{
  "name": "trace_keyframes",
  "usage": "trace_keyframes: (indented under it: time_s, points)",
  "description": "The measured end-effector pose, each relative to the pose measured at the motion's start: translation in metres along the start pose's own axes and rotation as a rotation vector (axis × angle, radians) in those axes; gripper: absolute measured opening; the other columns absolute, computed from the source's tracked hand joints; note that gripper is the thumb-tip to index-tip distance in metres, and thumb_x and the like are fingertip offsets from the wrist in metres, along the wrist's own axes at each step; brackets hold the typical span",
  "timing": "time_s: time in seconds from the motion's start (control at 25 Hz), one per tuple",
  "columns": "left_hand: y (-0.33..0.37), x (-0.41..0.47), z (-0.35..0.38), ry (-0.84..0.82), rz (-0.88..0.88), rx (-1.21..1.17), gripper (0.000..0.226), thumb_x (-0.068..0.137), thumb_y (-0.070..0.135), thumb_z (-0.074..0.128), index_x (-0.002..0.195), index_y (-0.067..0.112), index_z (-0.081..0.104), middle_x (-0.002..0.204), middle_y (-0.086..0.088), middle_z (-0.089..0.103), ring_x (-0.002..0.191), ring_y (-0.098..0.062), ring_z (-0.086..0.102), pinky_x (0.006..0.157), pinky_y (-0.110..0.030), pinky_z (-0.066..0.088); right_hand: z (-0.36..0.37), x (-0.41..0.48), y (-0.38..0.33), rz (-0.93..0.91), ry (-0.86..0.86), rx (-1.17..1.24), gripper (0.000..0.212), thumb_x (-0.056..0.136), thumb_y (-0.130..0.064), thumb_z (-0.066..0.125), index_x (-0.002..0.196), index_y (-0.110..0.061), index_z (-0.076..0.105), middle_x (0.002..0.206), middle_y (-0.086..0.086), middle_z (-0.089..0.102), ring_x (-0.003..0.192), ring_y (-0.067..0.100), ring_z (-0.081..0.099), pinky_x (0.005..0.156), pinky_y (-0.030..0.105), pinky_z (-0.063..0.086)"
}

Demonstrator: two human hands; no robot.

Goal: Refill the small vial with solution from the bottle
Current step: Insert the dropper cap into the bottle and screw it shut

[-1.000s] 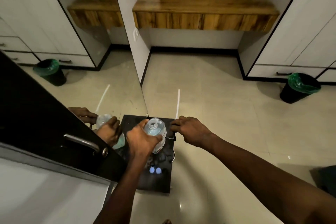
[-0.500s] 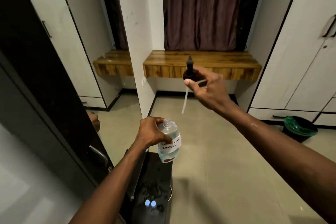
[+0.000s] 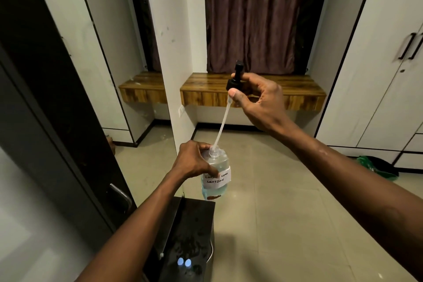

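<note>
A clear bottle (image 3: 216, 175) with pale blue liquid and a handwritten white label is upright in the air, held by my left hand (image 3: 193, 161) around its shoulder. Its neck is uncapped. My right hand (image 3: 258, 101) pinches a black pump cap (image 3: 234, 79) up high, and the cap's long clear dip tube (image 3: 222, 125) slants down with its tip at the bottle's mouth. Two small pale blue round things (image 3: 184, 262) lie on the black tabletop (image 3: 194, 236) below; I cannot tell whether they are the vial.
A mirror (image 3: 45, 144) with a dark frame stands at my left. A wooden shelf (image 3: 251, 91) and dark curtain (image 3: 251, 16) are ahead, white wardrobes at the right. A bin with a green liner (image 3: 375, 167) sits on the tiled floor at right.
The bottle has been lifted off the black table and its pump cap pulled out. Since half a second ago the tube's tip has come down to the bottle's mouth.
</note>
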State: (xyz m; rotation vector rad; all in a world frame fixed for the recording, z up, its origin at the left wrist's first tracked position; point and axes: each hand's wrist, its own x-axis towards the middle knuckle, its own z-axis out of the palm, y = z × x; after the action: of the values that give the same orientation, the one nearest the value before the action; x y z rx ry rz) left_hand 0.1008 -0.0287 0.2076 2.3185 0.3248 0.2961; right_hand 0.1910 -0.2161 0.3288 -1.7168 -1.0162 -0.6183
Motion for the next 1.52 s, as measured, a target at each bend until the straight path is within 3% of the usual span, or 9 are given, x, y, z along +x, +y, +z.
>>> trace_keyframes:
  time_s: [0.16,0.4,0.64,0.92,1.04,1.12,1.2,1.32,1.52]
  points:
    - [0.005,-0.001,-0.005,-0.039,0.034,-0.019,0.079,0.04,0.025,0.1,0.115,0.017,0.076,0.102,0.005,0.078,0.09,-0.007,0.072,0.081,-0.026,0.062,0.004,-0.006,0.001,-0.033,-0.106,-0.004,0.033,0.091,-0.025,0.075,0.122,-0.014,0.07,0.104,-0.004,0.076,0.085,0.005,0.074,0.074,0.029,0.063]
    - [0.013,-0.003,-0.018,-0.1,0.079,-0.104,0.068,0.043,0.024,0.099,0.107,0.021,0.077,0.097,0.008,0.079,0.088,-0.007,0.075,0.081,-0.035,0.064,0.02,-0.032,0.01,0.075,-0.506,0.019,0.033,0.087,-0.024,0.079,0.118,-0.014,0.071,0.109,-0.005,0.075,0.099,0.004,0.071,0.082,0.015,0.058]
    - [0.017,-0.008,-0.04,-0.123,0.083,-0.196,0.065,0.044,0.021,0.098,0.106,0.024,0.077,0.099,0.008,0.079,0.093,-0.01,0.075,0.083,-0.04,0.064,0.032,-0.044,0.015,0.142,-0.555,-0.048,0.043,0.088,-0.036,0.074,0.128,-0.022,0.069,0.124,-0.002,0.074,0.114,0.01,0.067,0.092,0.035,0.059]
    - [0.016,-0.012,-0.041,-0.153,0.086,-0.188,0.055,0.043,0.023,0.099,0.094,0.022,0.079,0.093,0.007,0.08,0.089,-0.013,0.076,0.079,-0.043,0.065,0.043,-0.051,-0.007,0.277,-0.396,-0.293,0.052,0.064,-0.064,0.086,0.073,-0.015,0.069,0.063,-0.002,0.069,0.057,0.013,0.065,0.053,0.03,0.055]
    - [0.014,-0.013,-0.043,-0.15,0.103,-0.191,0.053,0.044,0.024,0.099,0.094,0.021,0.08,0.093,0.004,0.08,0.089,-0.015,0.076,0.078,-0.045,0.065,0.044,-0.052,-0.01,0.402,-0.429,-0.15,0.066,0.07,-0.061,0.083,0.111,-0.01,0.072,0.103,0.001,0.076,0.087,0.01,0.069,0.073,0.024,0.056]
    - [0.016,-0.014,-0.045,-0.145,0.101,-0.178,0.057,0.044,0.023,0.099,0.097,0.024,0.08,0.095,0.007,0.08,0.09,-0.012,0.076,0.079,-0.043,0.065,0.042,-0.052,-0.01,0.572,-0.537,0.15,0.088,0.079,-0.039,0.085,0.151,-0.014,0.043,0.138,0.004,0.063,0.125,0.016,0.059,0.099,0.033,0.051]
    - [0.016,-0.014,-0.046,-0.143,0.092,-0.176,0.062,0.042,0.025,0.099,0.1,0.025,0.079,0.097,0.01,0.079,0.093,-0.01,0.075,0.081,-0.041,0.064,0.043,-0.057,-0.009,0.674,-0.555,0.44,0.109,0.084,-0.008,0.081,0.163,-0.03,0.01,0.147,0.008,0.057,0.135,0.022,0.053,0.106,0.038,0.049]
    - [0.016,-0.015,-0.048,-0.136,0.097,-0.166,0.065,0.04,0.029,0.099,0.102,0.023,0.078,0.098,0.01,0.079,0.094,-0.011,0.075,0.08,-0.041,0.064,0.045,-0.061,-0.005,0.628,-0.482,0.45,0.11,0.081,0.0,0.081,0.161,-0.034,0.014,0.13,0.006,0.07,0.118,0.014,0.067,0.095,0.031,0.057]
    - [0.019,-0.023,-0.049,-0.138,0.118,-0.169,0.052,0.046,0.022,0.098,0.095,0.024,0.08,0.094,0.009,0.08,0.089,-0.011,0.076,0.077,-0.041,0.065,0.056,-0.061,-0.019,0.394,-0.284,-0.049,0.084,0.058,-0.048,0.095,0.127,-0.022,0.056,0.081,-0.008,0.067,0.071,0.0,0.063,0.061,0.009,0.052]
